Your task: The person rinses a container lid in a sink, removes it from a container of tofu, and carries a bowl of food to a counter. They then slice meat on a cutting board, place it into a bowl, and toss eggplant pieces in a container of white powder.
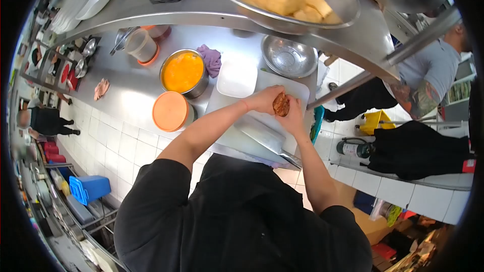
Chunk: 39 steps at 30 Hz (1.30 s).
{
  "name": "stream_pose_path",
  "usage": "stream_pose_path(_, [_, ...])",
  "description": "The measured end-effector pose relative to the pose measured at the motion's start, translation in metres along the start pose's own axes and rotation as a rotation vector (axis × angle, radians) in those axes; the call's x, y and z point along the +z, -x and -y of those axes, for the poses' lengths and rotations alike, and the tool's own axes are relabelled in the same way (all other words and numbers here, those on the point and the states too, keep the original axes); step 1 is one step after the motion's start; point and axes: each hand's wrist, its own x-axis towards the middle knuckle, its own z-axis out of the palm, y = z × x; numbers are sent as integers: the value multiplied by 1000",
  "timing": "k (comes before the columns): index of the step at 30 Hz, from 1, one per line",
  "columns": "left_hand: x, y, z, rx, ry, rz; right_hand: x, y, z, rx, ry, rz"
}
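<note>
Over the white cutting board (219, 103), my left hand (268, 99) and my right hand (294, 117) both grip one lump of reddish-brown food (281, 105), which looks like cooked or seasoned meat. The fingers of both hands are closed around its sides. Below them, a broad-bladed knife (261, 134) lies flat on the board, its handle toward the lower right. A white square dish (237, 79) sits just left of my hands at the board's far side. Beyond the board is a perforated metal bowl (290, 56).
An orange-lidded tub (170, 112), a pot of orange liquid (183, 72) and a purple cloth (209, 60) stand to the left. Overhead, a steel shelf (201, 18) carries a metal bowl (348, 5) of yellow pieces. A post (348, 88) rises at right; another person (428, 70) stands beyond.
</note>
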Motion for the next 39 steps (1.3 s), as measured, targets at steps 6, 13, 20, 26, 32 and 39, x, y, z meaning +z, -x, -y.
stream_pose_path(6, [-14,19,-5,-146,139,-183,-19,-63,10,-117,124,369])
stream_pose_path(13, [-20,-1,1,-199,50,-104,-16,-61,-3,-13,22,343])
stream_pose_path(20, [-20,-10,7,-208,100,16,-13,-44,-22,44,-21,333])
stream_pose_path(26, [-24,-9,3,-204,69,-4,-21,-21,-24,22,-83,236])
stream_pose_path(32, [-26,-3,6,-254,137,-49,-23,-4,-19,38,-146,146])
stream_pose_path(39, [-48,33,-24,-292,11,-25,-24,7,-9,-12,-23,59])
